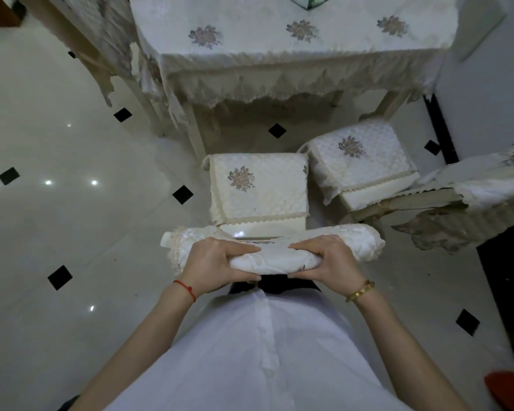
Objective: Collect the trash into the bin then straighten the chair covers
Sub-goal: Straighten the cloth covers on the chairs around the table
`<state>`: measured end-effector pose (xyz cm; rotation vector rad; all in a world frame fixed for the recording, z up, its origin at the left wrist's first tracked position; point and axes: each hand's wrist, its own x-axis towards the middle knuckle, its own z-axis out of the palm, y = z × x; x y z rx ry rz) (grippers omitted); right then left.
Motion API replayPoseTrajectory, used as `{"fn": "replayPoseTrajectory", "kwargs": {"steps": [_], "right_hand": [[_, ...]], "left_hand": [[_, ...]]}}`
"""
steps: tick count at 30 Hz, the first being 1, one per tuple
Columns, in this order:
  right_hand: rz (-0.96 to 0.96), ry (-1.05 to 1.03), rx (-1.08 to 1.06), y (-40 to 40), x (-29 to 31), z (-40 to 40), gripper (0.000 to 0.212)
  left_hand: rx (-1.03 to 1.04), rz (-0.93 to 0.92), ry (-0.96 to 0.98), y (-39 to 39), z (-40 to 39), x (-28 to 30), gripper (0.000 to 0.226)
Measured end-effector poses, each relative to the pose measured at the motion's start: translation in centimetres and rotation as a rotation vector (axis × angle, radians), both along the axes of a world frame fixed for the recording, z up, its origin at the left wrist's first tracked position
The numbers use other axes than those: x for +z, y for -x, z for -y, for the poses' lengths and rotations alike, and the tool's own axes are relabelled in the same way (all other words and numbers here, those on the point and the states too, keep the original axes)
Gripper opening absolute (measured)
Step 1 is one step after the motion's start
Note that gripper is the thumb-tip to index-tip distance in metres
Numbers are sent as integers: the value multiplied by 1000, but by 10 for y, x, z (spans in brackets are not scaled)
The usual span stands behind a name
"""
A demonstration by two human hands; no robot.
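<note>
While the person stands behind the nearest chair, the scene reads from largest to smallest:

Floor (57,221): glossy pale tiles with small black diamond insets, lamp glints showing on it.

Table (294,63): at the top of the view, draped in a cream tablecloth with flower motifs and a lace fringe.

Chair cover (273,255): cream quilted cloth with lace trim at its left end, bunched into a thick roll along the top of the chair back, directly in front of the person's waist.

Seat cover (257,188): flat on the seat just beyond the roll, quilted, one flower motif, scalloped trim on its near edge.

Second chair (359,167): just right of the first, same covering.

Left hand (214,265): fingers curled tight around the roll's left-centre part; red string on the wrist.

Right hand (330,262): fingers clenched on the roll's right-centre part; gold bangle on the wrist.
</note>
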<state>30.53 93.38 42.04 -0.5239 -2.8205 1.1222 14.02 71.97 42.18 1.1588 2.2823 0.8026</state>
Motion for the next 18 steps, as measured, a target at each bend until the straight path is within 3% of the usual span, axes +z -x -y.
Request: {"fn": "replayPoseTrajectory", "kwargs": {"steps": [7,18], "right_hand": [[-17,31,-12,24,3,-7,53],[-62,106,29,128,13,-81,45]], "left_hand": [[34,-12,-29,23,-9,2,49],[78,-24,-24,118,-82,0,52]]}}
